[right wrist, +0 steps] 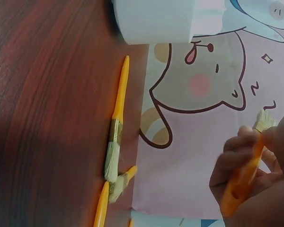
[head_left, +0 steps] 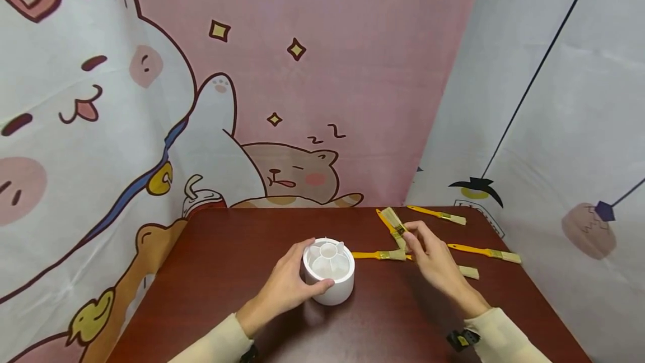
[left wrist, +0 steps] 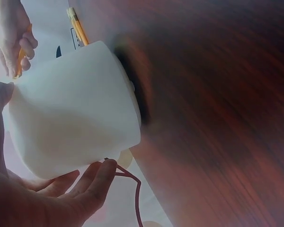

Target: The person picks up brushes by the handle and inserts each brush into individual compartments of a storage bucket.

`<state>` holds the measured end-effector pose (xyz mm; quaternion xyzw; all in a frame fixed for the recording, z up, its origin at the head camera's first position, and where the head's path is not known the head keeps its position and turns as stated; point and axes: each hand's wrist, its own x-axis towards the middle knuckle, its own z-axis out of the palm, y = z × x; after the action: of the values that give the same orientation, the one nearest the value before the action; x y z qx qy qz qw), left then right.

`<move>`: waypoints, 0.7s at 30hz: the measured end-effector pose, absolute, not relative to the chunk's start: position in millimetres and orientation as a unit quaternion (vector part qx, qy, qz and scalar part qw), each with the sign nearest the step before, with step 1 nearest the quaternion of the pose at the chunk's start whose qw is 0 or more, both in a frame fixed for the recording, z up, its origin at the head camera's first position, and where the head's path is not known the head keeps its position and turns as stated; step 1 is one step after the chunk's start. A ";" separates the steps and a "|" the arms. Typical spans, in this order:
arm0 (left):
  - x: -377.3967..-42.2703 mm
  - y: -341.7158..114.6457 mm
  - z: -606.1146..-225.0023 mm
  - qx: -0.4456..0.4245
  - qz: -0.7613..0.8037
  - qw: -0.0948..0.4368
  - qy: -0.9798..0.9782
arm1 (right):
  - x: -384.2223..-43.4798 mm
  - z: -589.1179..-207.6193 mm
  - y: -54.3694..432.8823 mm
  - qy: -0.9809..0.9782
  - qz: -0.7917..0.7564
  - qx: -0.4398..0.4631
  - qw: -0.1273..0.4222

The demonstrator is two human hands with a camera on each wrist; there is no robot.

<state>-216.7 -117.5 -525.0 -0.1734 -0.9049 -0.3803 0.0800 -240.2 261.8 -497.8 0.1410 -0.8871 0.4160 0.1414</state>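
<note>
My left hand point(head_left: 287, 276) grips a round white brush holder point(head_left: 332, 297) standing upright on the table, thumb at its near side and fingers round the left. Inside its top shows a divider with a central ring and compartments around it. In the left wrist view the holder's smooth white wall point(left wrist: 80, 109) sits between thumb and fingers. Right of the holder, my right hand point(head_left: 430, 256) holds a paintbrush point(right wrist: 244, 179) with a yellow handle, pinched near the bristles. Its pale bristles point(head_left: 392, 217) point up and away, and the handle runs back into the palm.
Several similar yellow-handled brushes lie on the dark red table point(head_left: 237, 251): one point(head_left: 370, 255) right beside the holder, others at the back point(head_left: 435, 213) and the right point(head_left: 484, 251). Cartoon-printed cloth point(head_left: 353, 71) walls the back and sides.
</note>
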 end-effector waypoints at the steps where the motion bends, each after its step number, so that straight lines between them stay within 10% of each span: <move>1: -217.0 -117.8 -525.2 -0.174 -0.380 0.080 -0.905 | -239.8 -497.4 260.4 -0.885 0.420 0.143 0.140; 21: -218.1 -119.4 -521.1 -0.179 -0.389 0.069 -0.901 | -234.4 -488.0 232.9 -0.851 0.451 0.218 0.158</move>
<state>-218.1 -119.4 -521.1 -0.1787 -0.9011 -0.3889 0.0694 -234.4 232.9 -488.0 0.2178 -0.8508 0.4513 0.1582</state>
